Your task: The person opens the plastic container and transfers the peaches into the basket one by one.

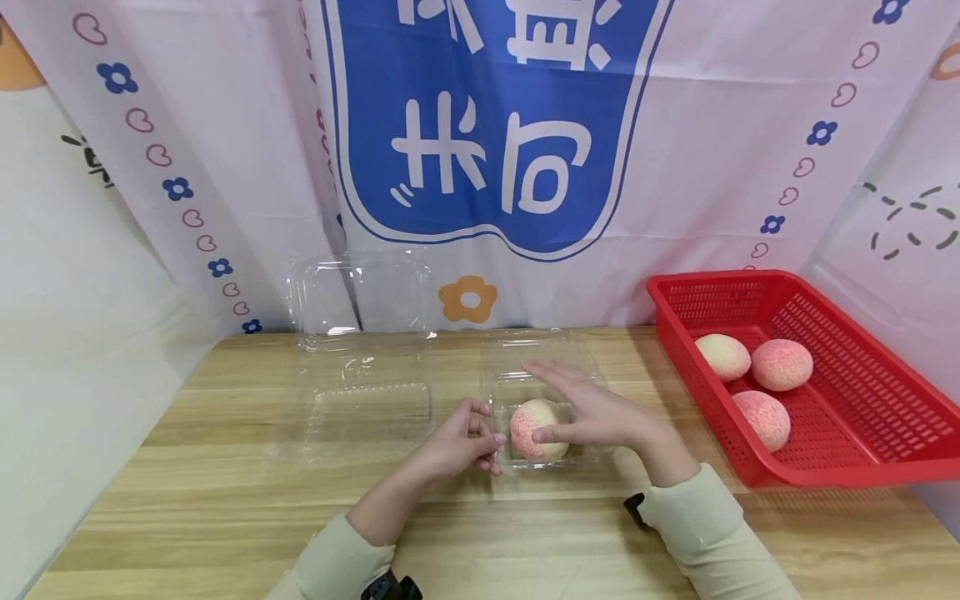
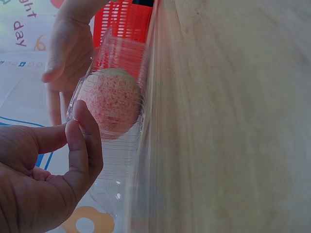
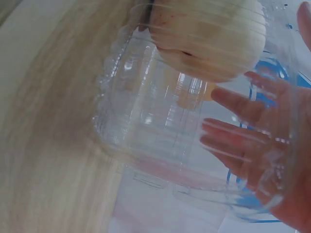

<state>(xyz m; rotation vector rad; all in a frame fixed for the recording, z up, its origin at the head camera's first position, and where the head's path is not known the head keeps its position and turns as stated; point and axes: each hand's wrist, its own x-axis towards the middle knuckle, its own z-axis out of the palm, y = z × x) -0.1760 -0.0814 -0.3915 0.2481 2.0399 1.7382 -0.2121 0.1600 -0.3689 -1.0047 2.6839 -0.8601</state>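
Note:
A pink-and-cream peach [image 1: 534, 421] sits in the front part of an open clear plastic container [image 1: 525, 340] on the table. At that container's left front, my left hand [image 1: 461, 442] pinches the rim between thumb and fingertips, as the left wrist view shows. Fingers spread and extended, my right hand [image 1: 600, 408] reaches over the container from the right, and its thumb overlaps the peach in the head view. Seen through the clear wall in the right wrist view, the right fingers [image 3: 233, 141] lie nearly straight beside the pale underside of the peach.
Another clear container [image 1: 367, 417] stands on the left with its lid [image 1: 360, 292] raised against the printed curtain [image 1: 255, 167]. On the right, a red basket [image 1: 877, 333] holds several peaches, one of them pink [image 1: 782, 364]. Both containers stand on a wood-grain table [image 1: 187, 508].

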